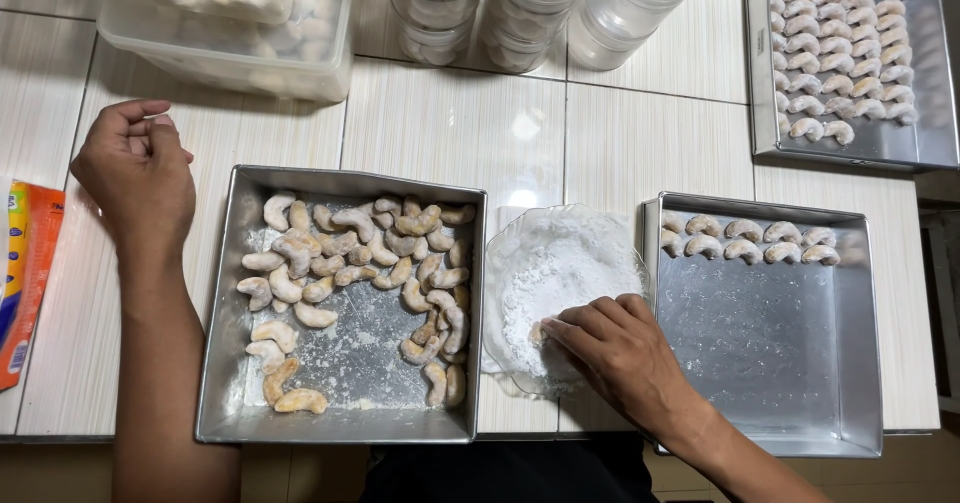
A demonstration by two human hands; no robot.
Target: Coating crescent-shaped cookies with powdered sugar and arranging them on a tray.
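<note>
Centrally, a glass dish (560, 253) of white powder sits between two square metal pans. The right hand (610, 348) reaches into the dish at its 6 o'clock edge, fingertips (553, 331) drawn together and pinched on a small cookie (537, 334) half buried in the powder; only a sliver of the cookie shows.

Left pan (225, 403), at 9 o'clock from the dish: a loose heap of plain crescent cookies (360, 253), thickest along its 12 o'clock side and down its 3 o'clock side, with a few strays toward 7 o'clock; the floor is dusted with crumbs.

Right pan (770, 363), at 3 o'clock from the dish: one row of powdered crescents (745, 243) along its 12 o'clock wall, the remaining floor bare metal.

Left hand (135, 173): rests on the tiled table (620, 143) just beyond the left pan's 10 o'clock corner, fingers curled loosely inward, holding nothing.

Far pan (760, 83), at 1 o'clock from the dish: neat rows of powdered crescents.

Along 12 o'clock: stacked clear round jars (520, 13); at 11 o'clock, clear lidded tubs (230, 53) with pale contents, too blurred to tell.

At the 9 o'clock margin: an orange and yellow packet (25, 273), partly out of view.
</note>
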